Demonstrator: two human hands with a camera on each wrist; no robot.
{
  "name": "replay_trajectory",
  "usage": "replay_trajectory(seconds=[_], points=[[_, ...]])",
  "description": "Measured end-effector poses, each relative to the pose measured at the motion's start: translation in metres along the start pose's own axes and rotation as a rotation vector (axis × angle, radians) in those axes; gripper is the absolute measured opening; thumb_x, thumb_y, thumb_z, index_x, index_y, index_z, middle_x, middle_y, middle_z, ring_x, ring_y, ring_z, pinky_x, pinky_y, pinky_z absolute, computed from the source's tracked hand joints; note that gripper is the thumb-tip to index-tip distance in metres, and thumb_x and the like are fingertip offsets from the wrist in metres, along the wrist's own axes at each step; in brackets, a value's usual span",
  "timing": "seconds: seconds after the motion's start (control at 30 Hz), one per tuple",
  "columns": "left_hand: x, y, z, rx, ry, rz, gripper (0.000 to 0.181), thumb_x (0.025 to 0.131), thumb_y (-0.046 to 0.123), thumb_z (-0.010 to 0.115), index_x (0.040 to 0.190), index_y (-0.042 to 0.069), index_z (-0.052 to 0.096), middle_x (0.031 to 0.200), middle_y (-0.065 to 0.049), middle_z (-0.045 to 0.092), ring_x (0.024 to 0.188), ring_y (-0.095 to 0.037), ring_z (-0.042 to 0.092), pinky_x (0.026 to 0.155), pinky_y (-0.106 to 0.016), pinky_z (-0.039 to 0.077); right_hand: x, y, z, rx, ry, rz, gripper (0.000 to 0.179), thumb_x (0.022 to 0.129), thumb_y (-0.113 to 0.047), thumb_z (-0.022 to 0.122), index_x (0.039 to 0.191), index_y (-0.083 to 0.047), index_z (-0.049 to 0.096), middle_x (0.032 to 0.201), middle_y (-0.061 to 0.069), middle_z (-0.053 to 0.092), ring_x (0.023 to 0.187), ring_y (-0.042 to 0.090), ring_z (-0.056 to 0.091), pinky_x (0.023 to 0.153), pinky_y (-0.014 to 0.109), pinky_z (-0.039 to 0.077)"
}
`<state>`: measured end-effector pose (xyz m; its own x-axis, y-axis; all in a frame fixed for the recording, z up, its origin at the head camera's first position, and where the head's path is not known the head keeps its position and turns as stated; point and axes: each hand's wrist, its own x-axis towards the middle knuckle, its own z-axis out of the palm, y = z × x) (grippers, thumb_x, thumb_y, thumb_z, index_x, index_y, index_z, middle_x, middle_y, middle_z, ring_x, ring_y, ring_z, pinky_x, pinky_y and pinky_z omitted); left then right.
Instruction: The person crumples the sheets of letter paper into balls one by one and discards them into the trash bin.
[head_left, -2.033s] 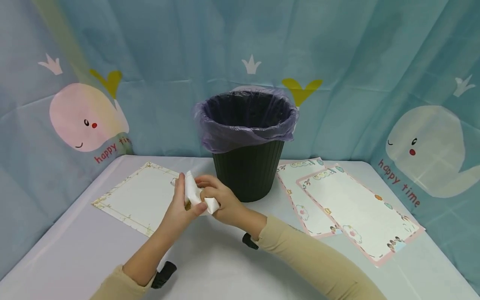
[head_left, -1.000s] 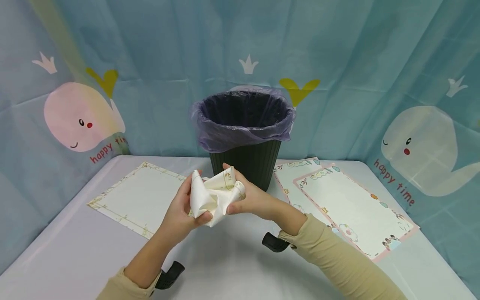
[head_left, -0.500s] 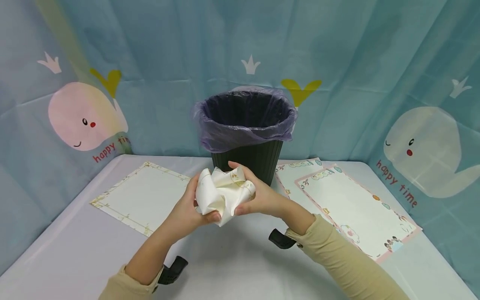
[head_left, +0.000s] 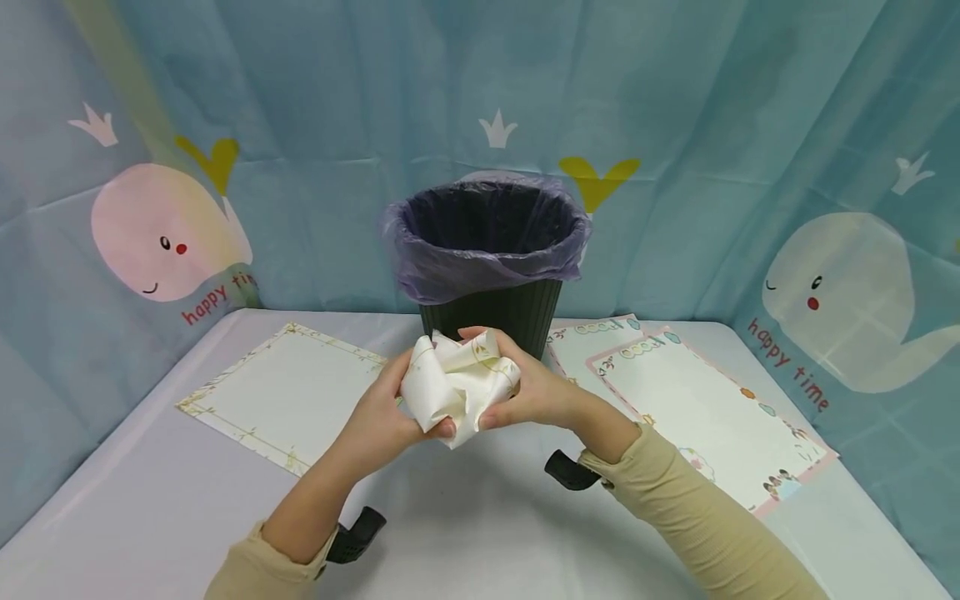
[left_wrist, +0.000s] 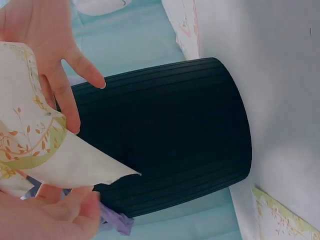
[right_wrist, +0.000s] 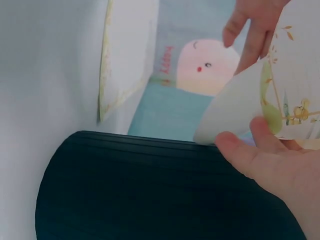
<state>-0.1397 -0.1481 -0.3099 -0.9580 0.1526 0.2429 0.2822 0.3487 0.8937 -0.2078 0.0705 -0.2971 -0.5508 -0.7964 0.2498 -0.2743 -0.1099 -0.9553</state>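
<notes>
Blue curtains [head_left: 330, 100] printed with whales and small crowns hang behind and on both sides of a white tabletop [head_left: 450, 533]. Near the middle of its far edge stands a dark ribbed bin [head_left: 491, 308], upright, its rim wrapped in a purple liner [head_left: 480, 275]; the hands block the head camera's view of its base. Toward the far left corner lies a flat plant-bordered sheet [head_left: 277, 392]. Right of the bin, toward the far right corner, a pink-bordered sheet [head_left: 720, 408] partly covers another sheet [head_left: 588, 340], and the right forearm [head_left: 611, 429] crosses in front of both. Black mounts [head_left: 358, 535] sit at the cuffs.

Just in front of the bin, above the tabletop, is the crumpled paper [head_left: 459, 385], loosely bunched, with a leaf print showing and a pointed corner sticking out. It lies between the two hands: the left hand [head_left: 386, 417] grips its left side and the right hand [head_left: 534, 387] its right side, thumbs toward the near edge, fingers spread around the far side.
</notes>
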Motion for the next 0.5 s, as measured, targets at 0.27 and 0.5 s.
replay_trajectory(seconds=[0.27, 0.5], points=[[0.007, 0.001, 0.009, -0.07, 0.049, -0.062, 0.079, 0.069, 0.013, 0.089, 0.132, 0.002, 0.044, 0.117, -0.015, 0.055, 0.098, -0.027, 0.055, 0.077, -0.035, 0.051, 0.001, 0.0, 0.002, 0.037, 0.075, 0.013, 0.093, 0.067, -0.042, 0.088, 0.129, 0.009, 0.042, 0.107, 0.004, 0.058, 0.089, 0.015, 0.057, 0.073, 0.025, 0.052], [0.011, 0.009, 0.02, -0.158, 0.136, -0.142, 0.061, 0.075, -0.001, 0.08, 0.124, -0.001, 0.044, 0.112, -0.017, 0.056, 0.093, -0.027, 0.058, 0.075, -0.032, 0.051, 0.002, 0.012, 0.007, 0.151, 0.208, -0.053, 0.055, 0.067, -0.039, 0.088, 0.101, -0.001, 0.069, 0.09, 0.0, 0.066, 0.08, 0.011, 0.059, 0.069, 0.022, 0.051]])
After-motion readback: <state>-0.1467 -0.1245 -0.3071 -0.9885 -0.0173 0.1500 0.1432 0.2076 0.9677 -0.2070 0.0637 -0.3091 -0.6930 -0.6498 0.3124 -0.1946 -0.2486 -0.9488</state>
